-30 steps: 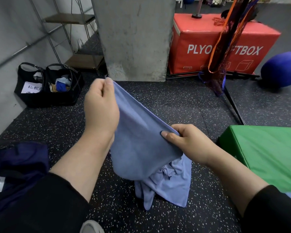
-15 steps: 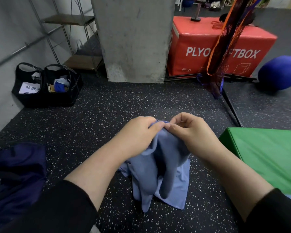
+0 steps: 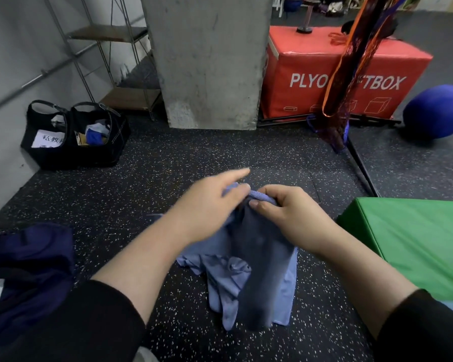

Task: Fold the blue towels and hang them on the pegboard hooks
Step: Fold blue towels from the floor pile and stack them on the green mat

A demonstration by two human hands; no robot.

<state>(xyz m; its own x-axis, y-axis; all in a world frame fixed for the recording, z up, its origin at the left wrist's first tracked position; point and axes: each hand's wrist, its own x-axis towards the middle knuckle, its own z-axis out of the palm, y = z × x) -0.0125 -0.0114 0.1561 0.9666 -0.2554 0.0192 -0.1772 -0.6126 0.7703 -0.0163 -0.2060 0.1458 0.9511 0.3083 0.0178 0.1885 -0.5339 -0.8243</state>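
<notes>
Two hands meet at the top of the blue towel (image 3: 256,259), and everything hangs down from that point: my right hand (image 3: 290,218) has its grip clenched on the bunched upper edge, thumb and curled fingers pinching the cloth, while my left hand (image 3: 207,205) lies just beside it with fingers straight, touching the fabric but grasping nothing. The towel's long axis runs downward from the pinch toward me, its lower folds crumpled on the speckled floor (image 3: 141,184). I judge the left hand, being free and nearer the loose side, must find a corner to spread the cloth. A green mat (image 3: 416,239) sits close on the right, dark clothing (image 3: 29,265) on the left; black bags (image 3: 73,137), a concrete pillar (image 3: 209,61) and a red box (image 3: 338,74) stand well apart. No pegboard shows.
</notes>
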